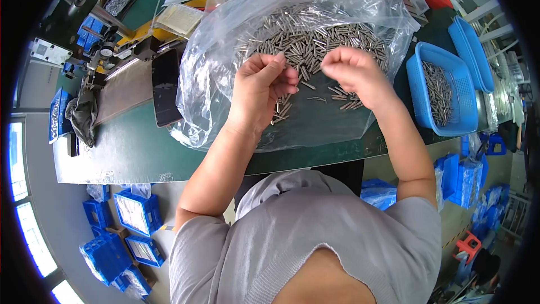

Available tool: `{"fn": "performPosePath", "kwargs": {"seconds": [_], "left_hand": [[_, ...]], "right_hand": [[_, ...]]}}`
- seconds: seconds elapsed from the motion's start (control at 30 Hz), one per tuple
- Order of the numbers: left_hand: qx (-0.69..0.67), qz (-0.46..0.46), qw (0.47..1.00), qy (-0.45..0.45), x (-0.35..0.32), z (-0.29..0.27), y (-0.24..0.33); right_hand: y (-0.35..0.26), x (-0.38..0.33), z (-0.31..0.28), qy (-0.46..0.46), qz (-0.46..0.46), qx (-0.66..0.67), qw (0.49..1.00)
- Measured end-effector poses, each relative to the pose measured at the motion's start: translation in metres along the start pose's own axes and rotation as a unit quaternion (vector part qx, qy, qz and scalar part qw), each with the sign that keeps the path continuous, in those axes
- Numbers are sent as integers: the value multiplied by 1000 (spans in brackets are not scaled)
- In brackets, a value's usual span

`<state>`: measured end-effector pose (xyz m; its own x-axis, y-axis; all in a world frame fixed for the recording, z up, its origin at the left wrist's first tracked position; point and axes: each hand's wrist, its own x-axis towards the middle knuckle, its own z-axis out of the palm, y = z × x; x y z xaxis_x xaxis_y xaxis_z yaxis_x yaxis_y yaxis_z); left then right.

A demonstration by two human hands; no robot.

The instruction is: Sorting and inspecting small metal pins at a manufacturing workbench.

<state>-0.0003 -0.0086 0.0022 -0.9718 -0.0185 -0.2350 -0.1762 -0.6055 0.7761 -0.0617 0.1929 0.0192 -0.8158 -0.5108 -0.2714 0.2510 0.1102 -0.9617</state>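
Both hands work over a clear bag (225,50) spread on the green worktop (129,146). The left hand (260,87) has its fingers (281,73) curled shut on a bunch of small metal pins (281,108), whose ends stick out below the palm. The right hand (354,76) has its fingers bent inward, pinched close; whether they grip a pin I cannot tell. Beyond the hands, a heap of pins (315,36) lies on the bag. To the right stands a blue basket (419,90) with more pins. A dark phone (166,87) lies left of the bag.
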Motion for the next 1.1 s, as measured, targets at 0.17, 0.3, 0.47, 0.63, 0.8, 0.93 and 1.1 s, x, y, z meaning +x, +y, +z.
{"fn": "performPosePath", "kwargs": {"seconds": [0.17,0.3,0.47,0.63,0.8,0.93,1.1], "left_hand": [[-17,7,1000,0,0,1,1],[-16,5,1000,-12,1,-1,-1],[12,-30,999,-33,0,0,-1],[66,-67,993,-69,-3,4,-1],[101,-66,989,-91,-4,7,-3],[174,-51,979,-87,-4,11,-4],[63,-87,988,-112,-3,7,-4]], "right_hand": [[21,-5,19,67,-317,-540,777],[30,-5,25,45,-325,-637,698],[20,-2,15,32,-314,-425,848],[3,-11,11,-41,-129,-204,970],[-2,-13,12,-61,-123,-233,963],[2,-11,10,-79,-112,-208,969],[7,-8,20,-42,-167,-171,970]]}}
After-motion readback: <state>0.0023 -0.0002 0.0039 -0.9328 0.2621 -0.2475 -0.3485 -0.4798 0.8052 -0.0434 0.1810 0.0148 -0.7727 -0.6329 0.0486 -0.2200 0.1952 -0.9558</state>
